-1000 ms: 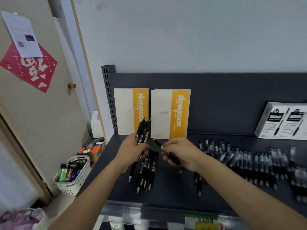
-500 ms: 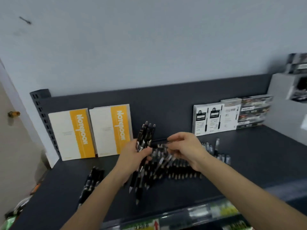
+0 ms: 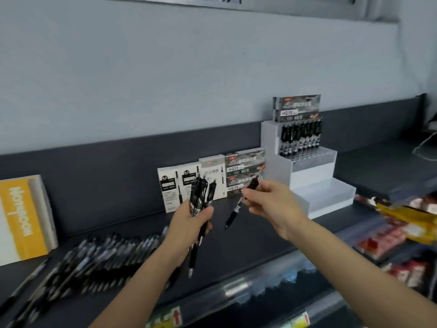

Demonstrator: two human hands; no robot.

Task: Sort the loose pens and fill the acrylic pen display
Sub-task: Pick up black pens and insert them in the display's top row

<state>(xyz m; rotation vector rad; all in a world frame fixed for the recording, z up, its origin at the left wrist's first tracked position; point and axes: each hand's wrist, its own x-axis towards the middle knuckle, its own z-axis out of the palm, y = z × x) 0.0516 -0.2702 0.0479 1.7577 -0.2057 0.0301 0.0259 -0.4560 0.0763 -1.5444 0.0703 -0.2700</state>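
Far left, a notebook point(image 3: 23, 221) leans vs the back panel, not part of our job. Next to it the pile point(image 3: 89, 261) of loose pens lies across the shelf point(image 3: 248, 242), blurred but clearly lots left, so most of the sorting looks undone. Center, our left hand point(image 3: 189, 223) is clenched round a bunch point(image 3: 201, 197) of black pens, caps up, tips hanging below the fist. Behind it, boxes point(image 3: 210, 183) of pens stand vs the back panel. Just right, our right hand point(image 3: 272, 204) pinches one pen point(image 3: 241, 204) between thumb & fingers, tip slanting down-left, held in the air btw the bunch and the display point(image 3: 314, 171). The display sits at right on the shelf, stepped, w/ a single row of black pens point(image 3: 300, 138) standing in the top tier; the lower steps look bare, tho we can't tell how many holes they have. We judge the job early: one tier filled, approx. two or three to go, plus the pile. Next up, probably, the single pen goes into a free hole.
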